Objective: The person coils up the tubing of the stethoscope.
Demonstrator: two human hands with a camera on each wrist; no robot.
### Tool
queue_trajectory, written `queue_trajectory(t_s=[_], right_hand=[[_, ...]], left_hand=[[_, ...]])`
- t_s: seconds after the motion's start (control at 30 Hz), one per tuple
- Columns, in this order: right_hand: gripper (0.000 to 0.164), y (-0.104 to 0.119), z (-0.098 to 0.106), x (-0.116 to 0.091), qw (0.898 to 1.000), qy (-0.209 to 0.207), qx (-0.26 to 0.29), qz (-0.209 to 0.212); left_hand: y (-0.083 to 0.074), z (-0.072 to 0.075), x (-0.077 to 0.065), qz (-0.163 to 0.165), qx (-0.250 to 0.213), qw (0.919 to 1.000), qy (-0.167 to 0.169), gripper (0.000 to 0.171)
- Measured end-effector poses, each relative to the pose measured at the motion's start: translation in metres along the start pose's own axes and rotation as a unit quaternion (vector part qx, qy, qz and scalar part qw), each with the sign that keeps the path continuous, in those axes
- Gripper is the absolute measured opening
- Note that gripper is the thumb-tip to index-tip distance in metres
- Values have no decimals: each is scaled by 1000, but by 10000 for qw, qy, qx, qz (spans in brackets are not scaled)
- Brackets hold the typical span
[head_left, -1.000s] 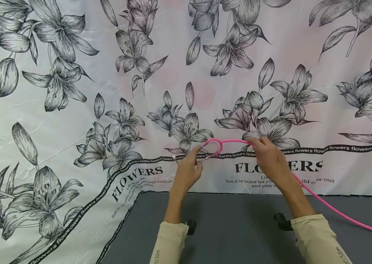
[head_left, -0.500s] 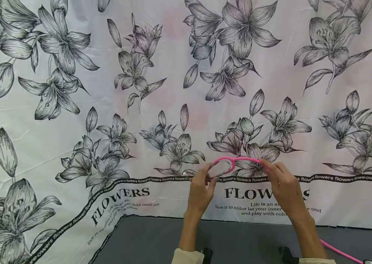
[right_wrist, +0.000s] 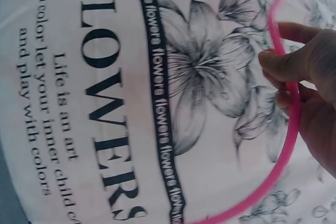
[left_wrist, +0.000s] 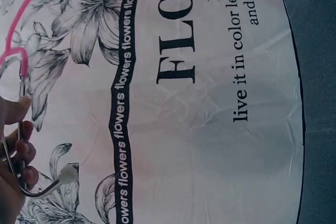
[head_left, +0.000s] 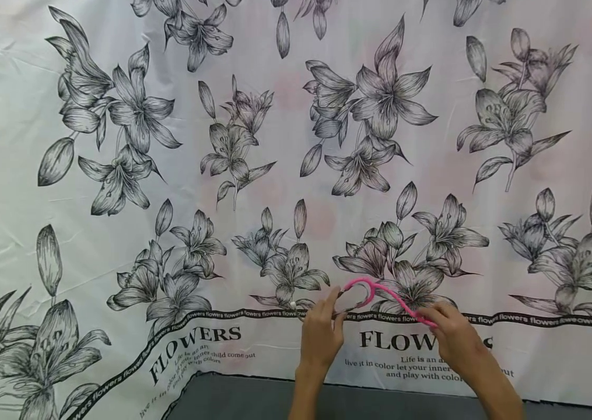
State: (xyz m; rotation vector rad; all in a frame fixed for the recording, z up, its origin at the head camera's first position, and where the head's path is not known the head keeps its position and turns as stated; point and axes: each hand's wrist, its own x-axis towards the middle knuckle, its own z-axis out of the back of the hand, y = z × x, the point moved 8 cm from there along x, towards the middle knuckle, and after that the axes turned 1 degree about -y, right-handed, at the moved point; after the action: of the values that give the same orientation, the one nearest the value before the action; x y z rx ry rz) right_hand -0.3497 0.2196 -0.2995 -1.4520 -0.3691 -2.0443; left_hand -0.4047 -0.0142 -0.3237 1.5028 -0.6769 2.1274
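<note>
A pink stethoscope (head_left: 397, 296) stretches between both hands over the flower-printed cloth. My left hand (head_left: 321, 332) grips its metal ear tubes; in the left wrist view the thumb and fingers curl round the tubes (left_wrist: 22, 129), and a white ear tip (left_wrist: 68, 173) sticks out past the fingers. My right hand (head_left: 455, 338) pinches the pink tubing (right_wrist: 292, 108) between thumb and fingers. Beyond that grip the tubing curves away in the right wrist view and leaves the frame. The chest piece is out of view.
White cloth (head_left: 285, 157) with black line-drawn lilies and a black lettered band (head_left: 212, 314) spreads beneath and beyond the hands. Its near edge borders a dark grey surface (head_left: 243, 399) at the front.
The head view has tilted up, so hands and stethoscope sit lower in frame. My right hand has dropped relative to the left, and the tubing between them now slopes down. Both grips stay.
</note>
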Motion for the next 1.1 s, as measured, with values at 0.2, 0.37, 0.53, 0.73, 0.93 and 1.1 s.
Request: queue_trajectory(t_s=[0.2, 0.37, 0.53, 0.73, 0.93, 1.1], right_hand=[[58, 16, -17, -2, 9934, 1067, 209, 367], [45, 35, -34, -2, 9852, 1409, 597, 775], [55, 53, -45, 1, 9811, 1205, 952, 1174], [63, 68, -51, 11, 9808, 518, 1229, 1420], [48, 64, -44, 16, 9837, -288, 1336, 1172], [42, 57, -37, 16, 9879, -708, 1260, 566]], left_hand=[[-7, -2, 0, -249, 473, 9982, 273, 58], [-22, -8, -2, -521, 884, 9923, 700, 54], [-39, -19, -3, -683, 986, 9827, 1414, 53], [-45, -20, -2, -454, 970, 9773, 1829, 51], [-49, -21, -3, -395, 482, 9683, 2419, 64], [-49, -21, -6, -132, 209, 9596, 2804, 80]])
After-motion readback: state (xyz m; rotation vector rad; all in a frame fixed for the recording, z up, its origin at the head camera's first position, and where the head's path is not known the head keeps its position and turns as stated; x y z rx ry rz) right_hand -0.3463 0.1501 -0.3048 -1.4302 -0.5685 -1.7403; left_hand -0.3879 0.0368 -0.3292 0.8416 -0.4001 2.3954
